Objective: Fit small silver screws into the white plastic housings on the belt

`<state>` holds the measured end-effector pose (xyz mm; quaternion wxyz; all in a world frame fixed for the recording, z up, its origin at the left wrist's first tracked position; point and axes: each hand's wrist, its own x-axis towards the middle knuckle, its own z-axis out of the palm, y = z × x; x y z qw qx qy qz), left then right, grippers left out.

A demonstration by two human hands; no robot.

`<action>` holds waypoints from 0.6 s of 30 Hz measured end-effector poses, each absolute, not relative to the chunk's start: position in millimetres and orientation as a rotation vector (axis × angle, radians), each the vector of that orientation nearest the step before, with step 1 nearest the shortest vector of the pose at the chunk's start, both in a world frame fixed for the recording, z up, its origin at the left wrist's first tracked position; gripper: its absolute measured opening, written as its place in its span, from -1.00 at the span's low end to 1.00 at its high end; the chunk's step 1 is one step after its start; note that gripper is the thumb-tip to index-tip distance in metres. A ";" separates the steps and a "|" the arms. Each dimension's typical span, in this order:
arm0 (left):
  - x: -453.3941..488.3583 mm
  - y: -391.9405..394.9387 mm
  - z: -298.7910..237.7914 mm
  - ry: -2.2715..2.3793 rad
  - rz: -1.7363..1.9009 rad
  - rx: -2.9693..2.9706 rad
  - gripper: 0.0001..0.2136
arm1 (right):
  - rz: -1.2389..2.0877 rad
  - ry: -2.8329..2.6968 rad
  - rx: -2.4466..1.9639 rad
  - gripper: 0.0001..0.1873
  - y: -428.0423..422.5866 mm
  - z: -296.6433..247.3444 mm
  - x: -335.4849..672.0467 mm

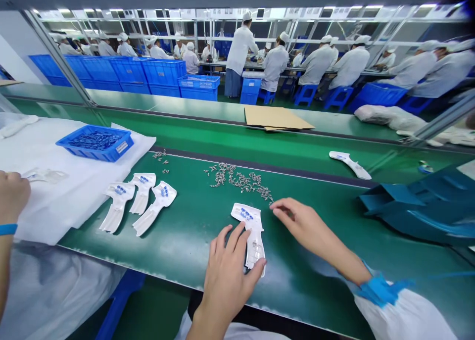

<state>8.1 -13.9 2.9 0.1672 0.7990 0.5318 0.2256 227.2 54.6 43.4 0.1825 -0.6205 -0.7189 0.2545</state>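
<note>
My left hand (226, 273) rests flat on the green work surface (193, 236), fingers spread, with thumb and fingers touching the handle end of a white plastic part (249, 228) that carries small blue pieces. My right hand (302, 226) reaches in from the right, its fingertips pinched together just right of that part, beside a scattered pile of small metal screws (239, 179). What the fingers pinch is too small to make out.
Three similar white parts (139, 201) lie to the left, near a blue tray (95, 142) on white foam sheet. A neighbour's hand (13, 194) sits at the far left. A conveyor carries one white part (351, 163) and cardboard (276, 117). A teal bin (419, 209) stands right. Workers sit behind.
</note>
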 end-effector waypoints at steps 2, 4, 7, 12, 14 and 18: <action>7.7 -13.5 2.4 1.520 0.644 2.275 -0.58 | 0.522 -2.088 -1.836 -0.73 64.6 38.4 242.6; 7.4 -12.9 1.7 1.522 0.648 2.278 -0.58 | 0.449 -2.173 -1.858 -0.71 69.5 32.3 250.2; 7.3 -12.2 1.0 1.514 0.650 2.288 -0.58 | 0.390 -2.282 -1.813 -0.71 69.4 26.6 245.4; 7.3 -12.0 1.5 1.516 0.666 2.308 -0.58 | 0.223 -2.360 -1.869 -0.73 73.4 28.6 222.8; 6.9 -11.9 1.4 1.522 0.671 2.312 -0.59 | 0.214 -2.389 -1.878 -0.74 79.1 29.7 218.1; 6.7 -11.6 1.1 1.518 0.655 2.302 -0.58 | 0.242 -2.402 -1.888 -0.74 85.5 33.2 216.5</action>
